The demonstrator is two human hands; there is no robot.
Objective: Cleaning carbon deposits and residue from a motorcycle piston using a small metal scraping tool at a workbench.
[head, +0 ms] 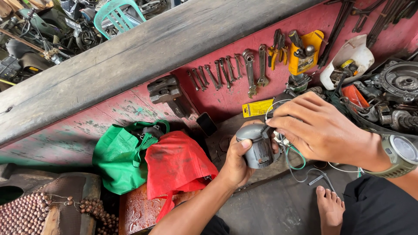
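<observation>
My left hand (237, 161) grips a small grey metal cylinder (257, 148), a motor-like housing, thumb on its top edge. My right hand (315, 128), with a grey-green wristwatch (400, 154) on its wrist, pinches at the cylinder's upper right side, where thin white and green wires (294, 163) hang out and loop down. What the right fingertips pinch is hidden by the fingers. My bare foot (329, 206) rests on the dark floor below.
A red wall board carries several wrenches (226, 72), pliers (276, 52) and a yellow holder (305, 54). Green bag (119, 159) and red bag (176, 163) lie at left. Engine parts (394, 93) pile at right. A wooden beam (130, 56) runs across above; beaded seat cover (30, 213) bottom left.
</observation>
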